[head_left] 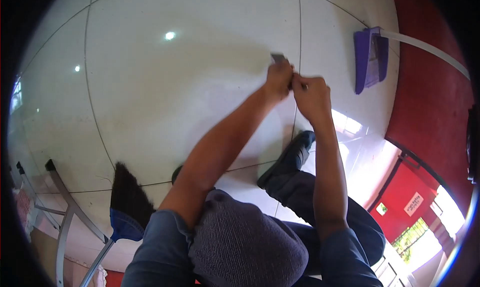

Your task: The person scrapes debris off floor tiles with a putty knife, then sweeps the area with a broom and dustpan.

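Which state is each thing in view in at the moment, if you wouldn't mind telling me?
Left hand: closed around the gray piece.
Gray piece: held, partly hidden.
Right hand: fingers curled, beside the left; grip unclear.
Broom: unheld, bristles fanned.
Dustpan: unheld, handle attached.
Shoe: worn.
Floor: shiny, reflecting light.

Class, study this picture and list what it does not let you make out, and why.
All in the head view:
Held object: mostly hidden by the left hand.
Right hand: its fingertips' grip is too small to make out.
Left shoe: mostly hidden behind the left arm.
Broom: handle cut off by the bottom edge.
Sign: wording too small.
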Motion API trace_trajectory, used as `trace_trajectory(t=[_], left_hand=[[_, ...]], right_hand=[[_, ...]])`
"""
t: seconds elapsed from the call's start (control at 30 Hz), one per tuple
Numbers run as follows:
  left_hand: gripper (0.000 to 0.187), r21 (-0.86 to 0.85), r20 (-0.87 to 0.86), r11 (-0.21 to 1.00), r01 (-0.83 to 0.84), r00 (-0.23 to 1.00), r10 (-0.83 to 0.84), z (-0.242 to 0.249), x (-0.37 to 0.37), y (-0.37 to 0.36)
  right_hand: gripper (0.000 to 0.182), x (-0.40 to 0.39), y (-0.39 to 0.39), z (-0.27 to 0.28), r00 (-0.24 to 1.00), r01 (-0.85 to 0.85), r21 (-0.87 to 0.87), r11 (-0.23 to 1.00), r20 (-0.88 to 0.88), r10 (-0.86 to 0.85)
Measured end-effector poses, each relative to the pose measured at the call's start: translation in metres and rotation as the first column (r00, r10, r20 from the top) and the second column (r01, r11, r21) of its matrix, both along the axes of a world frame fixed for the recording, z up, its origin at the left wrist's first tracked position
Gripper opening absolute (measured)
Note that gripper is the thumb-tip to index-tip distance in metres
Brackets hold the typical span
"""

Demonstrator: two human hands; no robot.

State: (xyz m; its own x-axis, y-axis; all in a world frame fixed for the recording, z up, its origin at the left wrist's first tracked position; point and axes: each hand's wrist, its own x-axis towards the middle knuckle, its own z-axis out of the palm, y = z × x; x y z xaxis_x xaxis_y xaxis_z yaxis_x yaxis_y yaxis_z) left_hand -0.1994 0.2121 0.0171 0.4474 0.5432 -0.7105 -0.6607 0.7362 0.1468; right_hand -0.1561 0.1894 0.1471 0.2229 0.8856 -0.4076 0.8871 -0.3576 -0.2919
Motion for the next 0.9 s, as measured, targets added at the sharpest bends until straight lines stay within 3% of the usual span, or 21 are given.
trace_trajectory(t=[0.03, 0.13, 0.17, 0.27, 0.3, 0.33, 0.4, 0.47, 0.53, 0.6, 0.63, 0.67, 0.7, 0.73, 0.77, 0.8, 0.9], left_hand=[[0.021, -0.033, -0.104, 0.999, 0.015, 0.994, -0.018, 0.011, -0.001, 0.016], [0.024, -0.039, -0.083, 0.996, 0.085, 0.993, -0.088, 0.007, 0.008, -0.009], [0.026, -0.123, -0.096, 0.990, 0.066, 0.992, -0.078, 0.007, 0.016, -0.017], [0.028, -0.068, -0.055, 0.998, 0.010, 0.998, -0.014, 0.008, 0.022, -0.005], [0.028, 0.035, -0.041, 0.999, -0.004, 0.999, 0.005, -0.002, 0.026, 0.007], [0.030, -0.009, -0.110, 1.000, -0.009, 0.994, 0.008, 0.003, 0.024, 0.027], [0.031, 0.140, -0.114, 0.990, -0.031, 0.992, 0.048, -0.003, 0.023, 0.017], [0.031, 0.040, -0.120, 0.997, 0.060, 0.991, -0.055, -0.014, 0.031, -0.014], [0.032, -0.129, -0.033, 0.977, 0.172, 0.984, -0.177, 0.003, 0.017, -0.019], [0.032, -0.056, -0.066, 0.997, -0.047, 0.997, 0.043, -0.014, 0.027, 0.004], [0.032, 0.210, -0.266, 0.977, 0.027, 0.963, 0.030, -0.014, 0.007, 0.022], [0.032, 0.252, -0.083, 0.959, -0.129, 0.985, 0.155, -0.029, -0.004, 0.049], [0.030, 0.069, -0.074, 0.982, -0.177, 0.980, 0.182, 0.001, -0.028, 0.088], [0.025, 0.035, -0.037, 0.988, -0.152, 0.988, 0.153, -0.023, -0.035, 0.115], [0.022, -0.009, -0.093, 0.990, -0.143, 0.986, 0.141, -0.005, -0.047, 0.125], [0.021, -0.018, -0.112, 0.986, -0.163, 0.981, 0.160, -0.003, -0.051, 0.127], [0.021, 0.034, -0.168, 0.981, -0.192, 0.966, 0.195, -0.001, -0.066, 0.146]], right_hand=[[0.027, 0.001, -0.001, -0.001, 0.999, 0.028, -0.025, 0.999, 0.017, -0.028], [0.027, 0.009, -0.015, 0.002, 1.000, -0.018, 0.004, 1.000, 0.009, 0.018], [0.027, 0.015, -0.024, 0.000, 1.000, -0.015, 0.027, 1.000, -0.006, 0.015], [0.027, 0.027, -0.009, -0.006, 1.000, 0.026, -0.013, 1.000, -0.017, -0.026], [0.028, 0.024, 0.005, -0.004, 1.000, 0.026, -0.013, 1.000, 0.011, -0.026], [0.029, 0.027, 0.013, -0.014, 0.993, 0.086, 0.045, 0.995, -0.085, -0.082], [0.030, 0.023, 0.008, -0.012, 0.999, 0.002, 0.038, 0.999, 0.034, -0.003], [0.029, 0.024, -0.010, -0.002, 0.994, 0.037, -0.164, 0.986, 0.104, -0.020], [0.029, 0.019, -0.023, -0.003, 0.995, 0.096, -0.027, 0.995, -0.025, -0.096], [0.029, 0.023, 0.005, -0.005, 0.999, -0.043, -0.036, 0.998, 0.030, 0.044], [0.032, 0.016, 0.029, -0.012, 0.982, -0.166, -0.010, 0.986, 0.088, 0.166], [0.033, 0.008, 0.053, -0.022, 0.980, -0.185, 0.053, 0.981, 0.079, 0.181], [0.032, -0.006, 0.077, -0.022, 0.983, -0.177, 0.089, 0.980, -0.031, 0.181], [0.031, -0.018, 0.094, -0.014, 0.987, -0.150, 0.055, 0.987, -0.046, 0.153], [0.029, -0.031, 0.105, -0.006, 0.990, -0.125, 0.008, 0.992, -0.068, 0.125], [0.028, -0.040, 0.114, -0.003, 0.991, -0.101, -0.041, 0.994, -0.091, 0.097], [0.027, -0.041, 0.138, -0.019, 0.968, -0.245, 0.046, 0.968, -0.039, 0.247]])
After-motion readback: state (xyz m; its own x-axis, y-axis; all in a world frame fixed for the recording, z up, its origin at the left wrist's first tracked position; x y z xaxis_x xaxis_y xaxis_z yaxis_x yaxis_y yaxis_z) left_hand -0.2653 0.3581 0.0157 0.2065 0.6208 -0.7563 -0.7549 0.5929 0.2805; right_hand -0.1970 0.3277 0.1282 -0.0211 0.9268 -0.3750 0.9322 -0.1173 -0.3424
